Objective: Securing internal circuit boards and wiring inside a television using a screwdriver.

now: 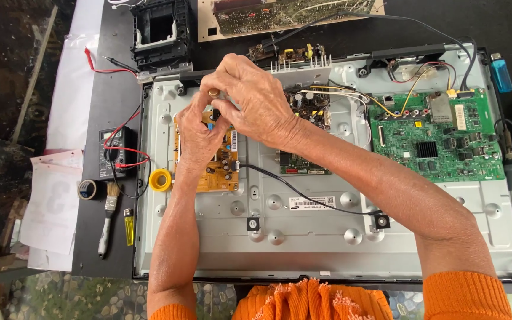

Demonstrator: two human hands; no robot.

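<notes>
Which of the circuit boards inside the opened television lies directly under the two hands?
The orange-yellow board at the left of the metal back panel. The green board lies far right, beyond both hands.

black table (99, 65) | on it: opened TV chassis (303, 249), multimeter (115, 153), brush (108, 216), tape roll (88, 189), probably papers (54, 207)

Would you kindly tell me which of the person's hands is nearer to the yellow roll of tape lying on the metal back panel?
Left. The left hand is just up and right of the yellow tape roll; the right hand is higher and farther right, over the orange circuit board.
</notes>
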